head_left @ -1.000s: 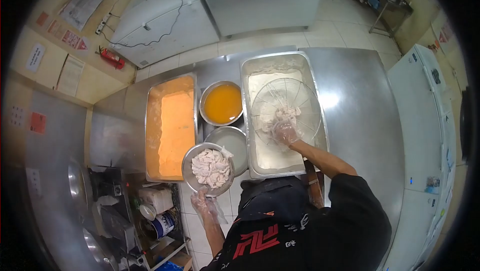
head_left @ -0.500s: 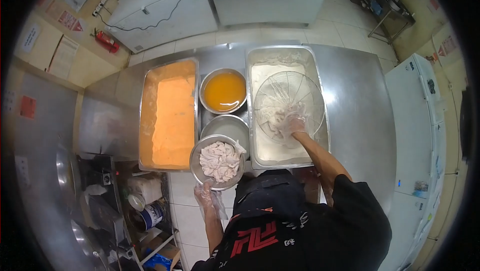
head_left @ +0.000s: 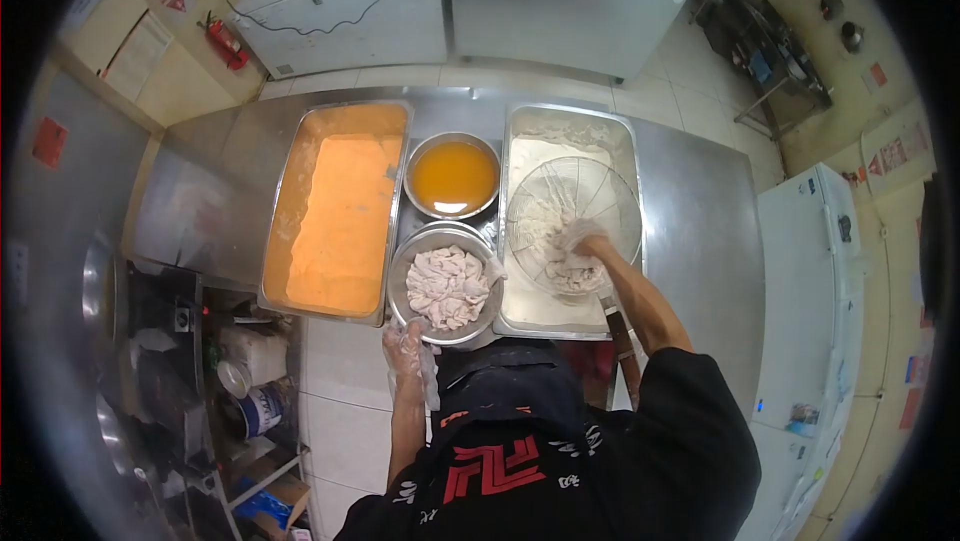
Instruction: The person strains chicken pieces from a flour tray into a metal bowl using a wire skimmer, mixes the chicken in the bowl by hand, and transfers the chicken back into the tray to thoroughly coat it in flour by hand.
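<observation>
My left hand (head_left: 407, 346), in a clear plastic glove, grips the near rim of a metal bowl (head_left: 397, 313) full of pale raw meat strips (head_left: 448, 287). That bowl overlaps another metal bowl behind it. My right hand (head_left: 585, 241), also gloved, is inside a round wire strainer (head_left: 624, 199) and touches floury pieces (head_left: 575, 276) there; its fingertips are hard to make out. The strainer rests in a steel tray of white flour (head_left: 590, 316), its handle (head_left: 624, 346) pointing toward me over the near edge.
A tray of orange powder (head_left: 340, 221) lies on the left of the steel table (head_left: 700, 201). Between the trays stands a bowl of orange-yellow liquid (head_left: 452, 177). Below the table at left is a shelf (head_left: 250, 471) with containers. White freezers (head_left: 340, 16) stand beyond.
The meat bowl, held by my left hand, has moved forward over the bowl behind it. My right hand has shifted within the strainer, whose handle now shows. The camera view has shifted.
</observation>
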The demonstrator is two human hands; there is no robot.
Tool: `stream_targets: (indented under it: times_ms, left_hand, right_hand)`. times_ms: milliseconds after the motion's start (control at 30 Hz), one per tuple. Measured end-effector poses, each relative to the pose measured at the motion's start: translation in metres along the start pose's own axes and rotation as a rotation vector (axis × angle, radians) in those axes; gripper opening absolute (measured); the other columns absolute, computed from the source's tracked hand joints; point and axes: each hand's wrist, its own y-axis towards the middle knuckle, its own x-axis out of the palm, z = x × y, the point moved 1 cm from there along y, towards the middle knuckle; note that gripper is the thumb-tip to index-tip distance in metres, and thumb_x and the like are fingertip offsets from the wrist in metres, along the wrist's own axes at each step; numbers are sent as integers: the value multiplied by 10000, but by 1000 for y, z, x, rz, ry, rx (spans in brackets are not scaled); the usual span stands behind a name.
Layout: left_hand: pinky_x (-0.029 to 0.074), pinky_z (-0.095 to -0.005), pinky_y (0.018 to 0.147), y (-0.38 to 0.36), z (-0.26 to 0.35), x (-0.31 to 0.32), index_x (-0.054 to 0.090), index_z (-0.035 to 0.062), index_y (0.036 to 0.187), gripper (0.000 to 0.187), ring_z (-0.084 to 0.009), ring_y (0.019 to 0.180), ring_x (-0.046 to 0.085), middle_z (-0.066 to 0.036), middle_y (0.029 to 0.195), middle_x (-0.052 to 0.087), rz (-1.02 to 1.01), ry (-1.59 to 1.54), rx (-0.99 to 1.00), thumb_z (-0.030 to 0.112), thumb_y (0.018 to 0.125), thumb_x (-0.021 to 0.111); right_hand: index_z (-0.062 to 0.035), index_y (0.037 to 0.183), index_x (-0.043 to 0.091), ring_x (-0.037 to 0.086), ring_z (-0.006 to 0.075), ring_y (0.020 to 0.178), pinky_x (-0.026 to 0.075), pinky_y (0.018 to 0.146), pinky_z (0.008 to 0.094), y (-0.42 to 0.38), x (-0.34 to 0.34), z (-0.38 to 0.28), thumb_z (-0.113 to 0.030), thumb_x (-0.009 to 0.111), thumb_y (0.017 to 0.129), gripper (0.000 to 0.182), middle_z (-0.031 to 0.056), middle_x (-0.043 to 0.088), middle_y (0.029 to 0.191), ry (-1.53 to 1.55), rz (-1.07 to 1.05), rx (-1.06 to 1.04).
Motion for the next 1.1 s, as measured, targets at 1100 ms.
stream_targets:
  times_ms: [1100]
  left_hand:
    - [450, -251, 415, 1, -31, 101, 519, -1, 878, 147, -134, 593, 540, -71, 788, 556, -4, -186, -81, 114, 799, 566]
  right_hand:
    - [0, 1247, 373, 562, 275, 951, 479, 751, 356, -115, -205, -146, -161, 423, 848, 433, 251, 515, 1086, 952, 606, 293]
